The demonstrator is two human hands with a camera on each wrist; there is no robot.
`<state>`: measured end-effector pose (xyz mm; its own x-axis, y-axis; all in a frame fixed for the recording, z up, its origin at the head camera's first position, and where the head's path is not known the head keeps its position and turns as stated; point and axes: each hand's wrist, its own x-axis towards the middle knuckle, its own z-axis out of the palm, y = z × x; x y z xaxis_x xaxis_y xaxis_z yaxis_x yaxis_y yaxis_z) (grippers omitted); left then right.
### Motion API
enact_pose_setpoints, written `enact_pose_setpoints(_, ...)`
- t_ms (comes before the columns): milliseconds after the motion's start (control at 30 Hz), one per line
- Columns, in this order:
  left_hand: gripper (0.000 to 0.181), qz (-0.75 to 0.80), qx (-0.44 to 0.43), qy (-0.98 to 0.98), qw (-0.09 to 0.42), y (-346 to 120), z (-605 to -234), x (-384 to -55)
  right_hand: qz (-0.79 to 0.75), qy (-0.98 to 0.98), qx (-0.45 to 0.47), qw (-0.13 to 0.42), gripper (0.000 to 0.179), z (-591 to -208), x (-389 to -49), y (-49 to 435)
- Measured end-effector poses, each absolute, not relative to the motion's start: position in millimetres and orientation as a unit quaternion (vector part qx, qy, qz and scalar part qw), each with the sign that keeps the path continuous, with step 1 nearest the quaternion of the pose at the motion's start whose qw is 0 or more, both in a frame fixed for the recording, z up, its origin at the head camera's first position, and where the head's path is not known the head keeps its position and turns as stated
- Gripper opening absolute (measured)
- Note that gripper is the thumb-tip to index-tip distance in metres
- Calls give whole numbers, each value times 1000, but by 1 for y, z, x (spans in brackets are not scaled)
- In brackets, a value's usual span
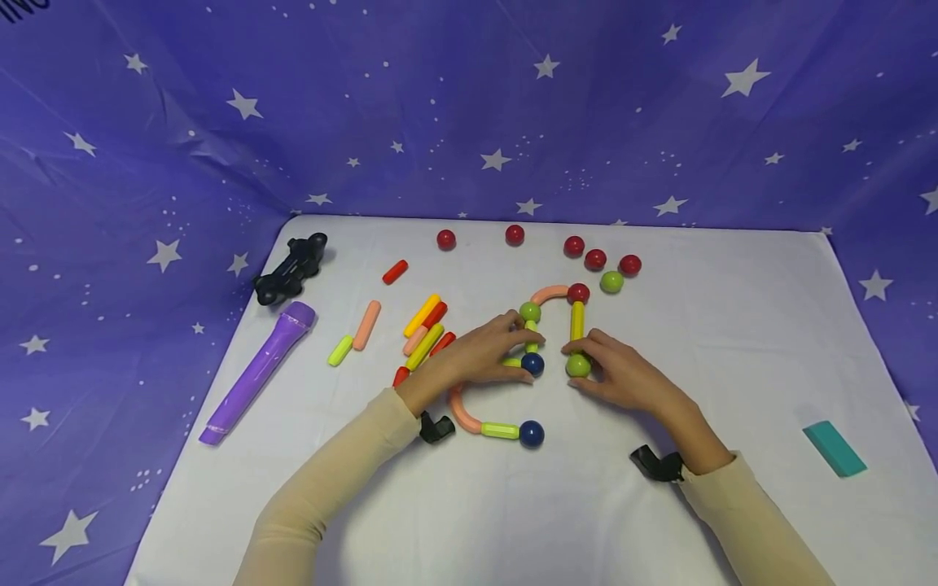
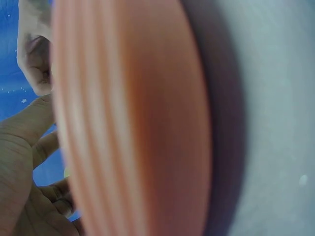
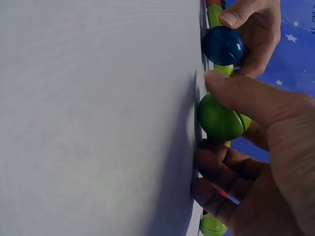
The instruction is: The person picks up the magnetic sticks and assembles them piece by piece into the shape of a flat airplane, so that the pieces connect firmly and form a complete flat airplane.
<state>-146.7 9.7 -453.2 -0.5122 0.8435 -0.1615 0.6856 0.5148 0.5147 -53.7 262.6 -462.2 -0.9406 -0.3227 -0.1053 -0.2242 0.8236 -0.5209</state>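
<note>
My left hand (image 1: 487, 352) curls around a navy ball (image 1: 532, 364), its thumb on the near side and fingertips by a short lime rod (image 1: 531, 335). My right hand (image 1: 626, 374) holds a green ball (image 3: 220, 117) between thumb and fingers. From that ball a yellow rod (image 1: 577, 320) runs up to a red ball (image 1: 578, 294). A salmon curved rod (image 1: 548, 294) links the red ball to another green ball (image 1: 531, 312) above my left fingers. Below my left hand, a second salmon curved rod (image 1: 462, 411) joins a lime rod (image 1: 501, 430) and a navy ball (image 1: 532, 434).
Loose red, yellow and salmon rods (image 1: 425, 346) lie left of my left hand. Several red balls (image 1: 515, 235) line the back, with a green one (image 1: 611, 282). A purple tube (image 1: 258, 374) and black object (image 1: 291, 268) lie far left, a teal block (image 1: 834, 448) right.
</note>
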Motion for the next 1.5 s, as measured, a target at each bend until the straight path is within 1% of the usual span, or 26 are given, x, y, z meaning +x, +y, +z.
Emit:
enact_pose_setpoints(167,64,194,453,848,197,10,-453,-147,-282,946,-136,80,49,-462,-54,263)
enact_pose_setpoints(533,64,195,454,847,198,10,-454,-147,-285,945,-142,70,47,-463,-53,264)
enact_pose_setpoints(667,68,196,452,846,203,9,-452,-147,-285,945,-141,77,47,-464,-53,266)
enact_pose_setpoints(767,70,215,435,852,198,1,-445,-150,-287,944,-139,86,50,-464,-52,267)
enact_pose_setpoints(867,61,241,413,862,169,-16,-437,-161,-290,943,-137,89,54,-463,-50,268)
enact_pose_setpoints(1000,35,240,363,892,118,-50,-429,-178,-297,942,-127,94,60,-463,-49,271)
enact_pose_setpoints(1067,24,232,323,909,126,-67,-426,-182,-299,942,-119,97,63,-463,-48,272)
enact_pose_setpoints(1133,17,223,285,920,150,-80,-424,-183,-301,942,-115,97,64,-463,-47,274)
enact_pose_setpoints(1233,19,205,250,928,184,-93,-424,-179,-306,941,-114,88,65,-464,-45,277)
enact_pose_setpoints(1267,21,197,244,932,185,-95,-425,-177,-308,941,-114,86,65,-464,-45,278)
enact_pose_setpoints(1500,29,152,221,953,143,-101,-433,-162,-309,940,-115,85,64,-465,-45,281)
